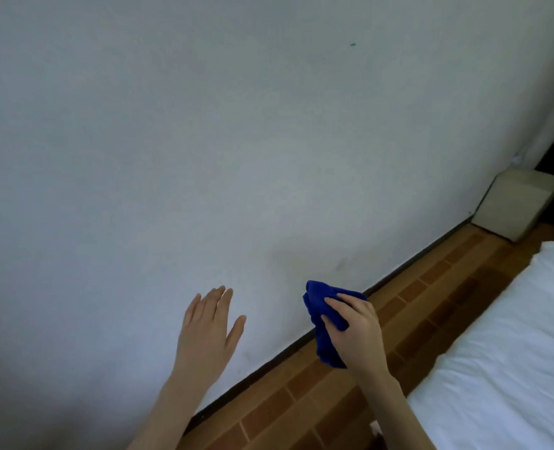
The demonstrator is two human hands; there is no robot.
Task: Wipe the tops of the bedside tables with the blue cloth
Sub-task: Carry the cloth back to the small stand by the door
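In the aisle between the wall [204,141] and the bed [512,336], head view: my right hand [355,332] is clamped on the blue cloth [326,323], fingers wrapped over a bunched wad of it, the loose end hanging below my palm. The cloth is held in the air at about 5 o'clock in the frame, above the line where wall meets the brick-patterned floor [301,401]. My left hand [209,332] is at 6 o'clock, fingers spread flat, carrying nothing; whether it touches the wall I cannot tell.

One bedside table [517,204], a pale box-shaped counter, stands at 3 o'clock, against the wall in the far corner beyond the head of the bed, well apart from both hands. Its top appears bare from here. No second table is in view.

Judgement on step: transit to the table, cloth in hand; no wiping in progress. Whether any top is already done cannot be determined.

Next move calls for walking the aisle toward 3 o'clock, lowering the cloth flat on the table's top, and flattening the wad for broader contact.
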